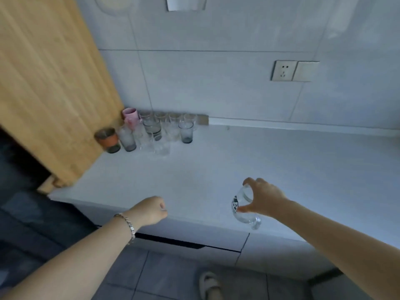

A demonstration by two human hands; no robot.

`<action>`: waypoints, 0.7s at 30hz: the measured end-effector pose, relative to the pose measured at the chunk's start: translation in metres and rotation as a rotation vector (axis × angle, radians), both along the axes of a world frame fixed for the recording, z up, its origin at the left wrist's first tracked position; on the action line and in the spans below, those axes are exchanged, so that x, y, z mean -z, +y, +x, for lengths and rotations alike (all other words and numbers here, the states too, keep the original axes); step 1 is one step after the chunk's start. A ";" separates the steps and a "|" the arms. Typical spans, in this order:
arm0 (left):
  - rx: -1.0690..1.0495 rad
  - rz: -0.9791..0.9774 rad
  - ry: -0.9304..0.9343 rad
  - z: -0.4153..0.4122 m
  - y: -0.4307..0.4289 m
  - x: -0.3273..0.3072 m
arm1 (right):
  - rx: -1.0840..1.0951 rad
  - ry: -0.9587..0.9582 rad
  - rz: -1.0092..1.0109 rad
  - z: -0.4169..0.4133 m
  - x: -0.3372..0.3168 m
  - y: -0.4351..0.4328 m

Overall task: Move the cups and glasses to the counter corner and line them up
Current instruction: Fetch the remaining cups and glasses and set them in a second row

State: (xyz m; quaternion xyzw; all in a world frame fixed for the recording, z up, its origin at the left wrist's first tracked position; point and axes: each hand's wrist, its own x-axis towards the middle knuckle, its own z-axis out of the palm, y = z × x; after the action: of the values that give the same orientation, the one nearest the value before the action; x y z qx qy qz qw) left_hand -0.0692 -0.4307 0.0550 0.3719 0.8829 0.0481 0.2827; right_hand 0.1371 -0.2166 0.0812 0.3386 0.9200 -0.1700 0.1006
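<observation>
Nearest the camera, two bare forearms are stretched forward over the front edge of a pale counter (216, 169). On the left wrist a beaded bracelet (127, 226) is worn, and the left hand (149, 210) is curled into a loose fist with nothing in it, held just above the counter's edge. By the right hand (263, 200) a clear glass (244, 207) with a dark patterned label is gripped at its rim between thumb and fingertips; it is held tilted above the front edge of the counter. Well apart from it, in the far left corner where the counter meets a wooden panel (47, 83) and the tiled wall (216, 83), a cluster of glasses (164, 128) is gathered in rough rows. Among them a pink cup (129, 116) is seen at the back, and a dark cup with an orange band (108, 139) is placed at the left end beside the panel. A wall socket (283, 70) is mounted above the counter. Below, on the grey floor tiles, a light slipper (208, 285) is partly visible.
</observation>
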 end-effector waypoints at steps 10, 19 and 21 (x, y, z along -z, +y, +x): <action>-0.129 -0.019 -0.086 -0.161 0.034 0.020 | -0.020 -0.020 -0.035 -0.214 0.040 0.044; -0.154 -0.059 -0.137 -0.279 0.067 0.019 | 0.113 -0.075 -0.038 -0.372 0.072 0.071; -0.143 -0.071 -0.149 -0.298 0.069 0.025 | 0.134 -0.111 -0.030 -0.391 0.080 0.072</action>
State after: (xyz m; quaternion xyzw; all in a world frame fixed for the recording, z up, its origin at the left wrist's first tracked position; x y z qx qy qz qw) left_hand -0.3675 -0.3615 0.0305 0.2930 0.8849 0.0646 0.3564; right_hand -0.2536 -0.1441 0.0010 0.4066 0.8857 -0.1709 0.1451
